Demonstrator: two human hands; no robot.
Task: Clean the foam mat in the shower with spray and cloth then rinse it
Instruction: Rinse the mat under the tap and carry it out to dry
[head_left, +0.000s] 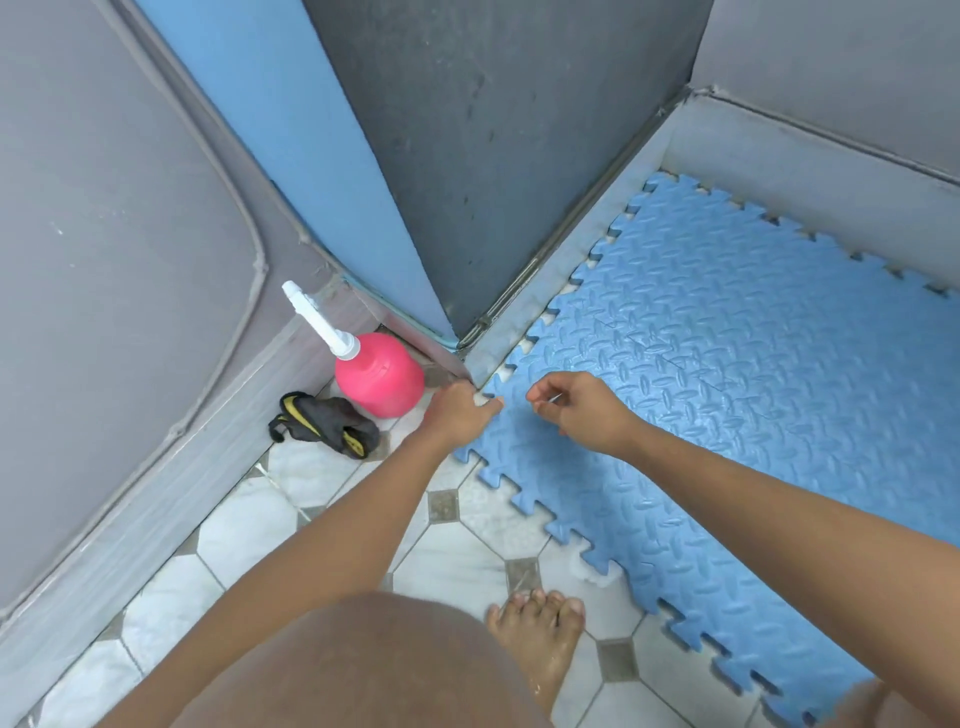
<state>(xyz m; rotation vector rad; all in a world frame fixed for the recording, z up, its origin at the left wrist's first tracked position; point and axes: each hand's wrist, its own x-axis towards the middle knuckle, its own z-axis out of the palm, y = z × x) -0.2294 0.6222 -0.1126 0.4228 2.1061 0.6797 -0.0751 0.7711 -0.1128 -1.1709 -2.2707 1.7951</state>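
The blue foam mat (727, 374), with a raised tread pattern and jigsaw edges, lies flat on the shower floor at the right. My left hand (457, 413) grips the mat's near-left corner, thumb on top of the edge. Just to its right, my right hand (579, 410) hovers over the mat with its fingers loosely curled and nothing in them. A pink spray bottle (382, 374) with a white nozzle stands in the floor corner to the left of my left hand. A dark cloth (322, 423) with yellow trim lies crumpled beside the bottle.
Grey walls and a blue and dark panel (467, 156) close in the corner behind the mat. White octagonal tiles (249, 535) cover the floor. My bare foot (540, 639) and knee (363, 670) are at the bottom. A patch of white suds (597, 574) sits at the mat's near edge.
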